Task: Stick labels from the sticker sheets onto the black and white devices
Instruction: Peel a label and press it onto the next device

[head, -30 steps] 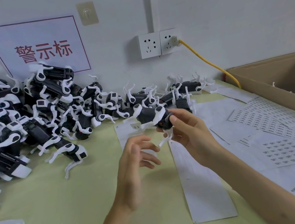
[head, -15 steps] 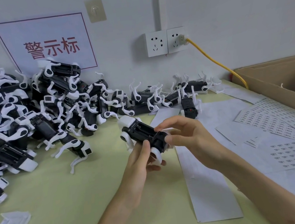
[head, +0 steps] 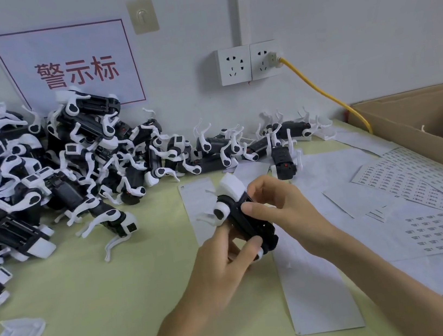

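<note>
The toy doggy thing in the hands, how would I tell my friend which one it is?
Find the yellow-green table with its big pile of black and white devices against the wall. In front of that pile, over a long white paper strip, the left hand and right hand grip one black and white device. It is the only one lifted off the table.

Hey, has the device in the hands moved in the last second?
Yes. The device came nearer the camera, down and away from the wall socket.

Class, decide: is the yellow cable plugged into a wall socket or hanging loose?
Plugged in: the yellow cable ends in the right-hand white wall socket.
</note>
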